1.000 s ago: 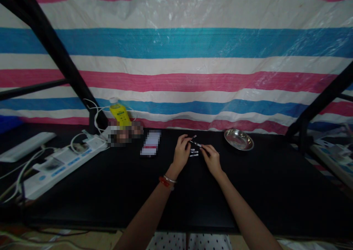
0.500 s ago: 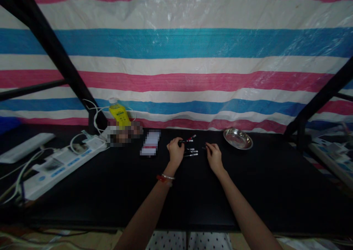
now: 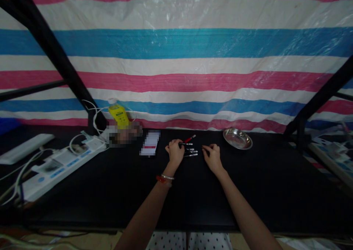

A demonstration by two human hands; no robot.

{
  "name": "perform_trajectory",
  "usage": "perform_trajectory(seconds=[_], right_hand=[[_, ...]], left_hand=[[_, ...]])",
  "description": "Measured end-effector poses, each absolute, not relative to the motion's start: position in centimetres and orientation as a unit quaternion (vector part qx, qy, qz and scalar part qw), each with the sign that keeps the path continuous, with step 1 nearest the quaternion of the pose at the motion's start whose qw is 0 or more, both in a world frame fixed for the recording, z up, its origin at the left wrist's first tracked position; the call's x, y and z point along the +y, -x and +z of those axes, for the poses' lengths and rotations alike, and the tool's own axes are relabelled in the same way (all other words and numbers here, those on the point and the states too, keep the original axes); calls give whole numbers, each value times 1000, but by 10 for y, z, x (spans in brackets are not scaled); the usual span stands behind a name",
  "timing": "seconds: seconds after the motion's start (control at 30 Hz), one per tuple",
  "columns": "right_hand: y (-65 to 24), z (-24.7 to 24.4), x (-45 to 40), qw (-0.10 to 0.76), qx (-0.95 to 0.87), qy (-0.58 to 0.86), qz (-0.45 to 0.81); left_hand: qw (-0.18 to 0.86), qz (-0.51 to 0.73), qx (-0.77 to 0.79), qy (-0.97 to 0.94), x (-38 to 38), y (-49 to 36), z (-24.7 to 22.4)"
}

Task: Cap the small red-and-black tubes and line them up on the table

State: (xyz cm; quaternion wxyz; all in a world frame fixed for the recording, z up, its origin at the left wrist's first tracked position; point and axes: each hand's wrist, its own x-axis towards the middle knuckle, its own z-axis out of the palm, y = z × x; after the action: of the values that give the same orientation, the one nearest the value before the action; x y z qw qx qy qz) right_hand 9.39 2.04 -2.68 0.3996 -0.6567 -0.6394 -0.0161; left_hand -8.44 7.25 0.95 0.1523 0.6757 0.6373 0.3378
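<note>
My left hand point(image 3: 175, 152) lies over the left ends of several slim black pens with silvery tips. Its fingers are closed round the uppermost black pen point(image 3: 188, 144), whose tip points right. The lower pens point(image 3: 191, 155) lie side by side on the black table point(image 3: 193, 191), their left ends hidden by the hand. A red pen point(image 3: 189, 138) lies slanted just beyond them. To the right, my right hand point(image 3: 213, 158) hovers at or rests on the table, thumb and forefinger pinched together. Whatever is between those fingertips is too small and dark to name.
A round metal dish point(image 3: 237, 138) stands at the back right. Left of my hands lies a phone point(image 3: 149, 144), partly blurred. Farther left are a yellow pouch point(image 3: 120, 115), a white power strip point(image 3: 59, 172) and loose cables. Black frame posts point(image 3: 299, 123) flank the table.
My left hand has lowered the black pen slightly toward the others, uncovering more of the red pen. My right hand has shifted slightly left, and the small item at its fingertips shows less.
</note>
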Motion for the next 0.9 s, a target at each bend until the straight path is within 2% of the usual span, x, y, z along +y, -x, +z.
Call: perform_trajectory(seconds=[0.17, 0.37, 0.6, 0.9], right_hand=[[-92, -15, 15, 362, -635, 682, -21], [-91, -9, 13, 336, -543, 769, -28], [-91, -21, 17, 282, -599, 749, 0], [-95, -30, 34, 346, -636, 690, -1]], left_hand=[[149, 350, 621, -685, 73, 86, 6], [148, 351, 597, -706, 75, 87, 4], [125, 332, 545, -760, 71, 83, 7], [123, 266, 487, -823, 68, 87, 8]])
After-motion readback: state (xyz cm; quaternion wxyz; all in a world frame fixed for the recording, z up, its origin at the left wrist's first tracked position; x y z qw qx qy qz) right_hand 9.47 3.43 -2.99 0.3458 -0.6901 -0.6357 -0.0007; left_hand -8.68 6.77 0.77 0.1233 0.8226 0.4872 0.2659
